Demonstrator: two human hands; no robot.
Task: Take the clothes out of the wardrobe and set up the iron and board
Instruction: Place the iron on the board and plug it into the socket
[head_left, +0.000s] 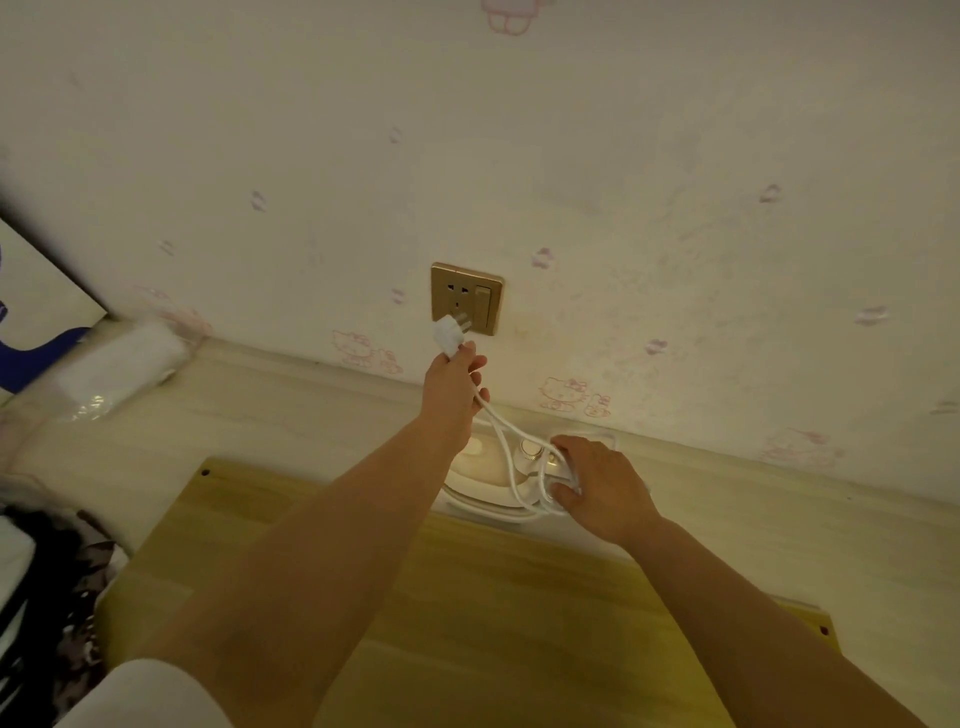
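Observation:
My left hand (453, 391) holds a white plug (449, 335) just below and left of the gold wall socket (466, 298), prongs pointing at it, apart from the holes. The white cord (506, 439) runs from the plug down to a white iron (485, 470) lying at the far end of the yellow wooden board (467, 613). My right hand (597, 483) grips the looped cord at the iron's rear. Part of the iron is hidden by my hands.
Pale wallpaper with pink cartoon cats fills the wall. A clear plastic-wrapped white bundle (122, 364) lies at the left by the skirting. Dark patterned clothes (52, 597) lie at the lower left. A white panel with blue shapes (36, 322) leans at the far left.

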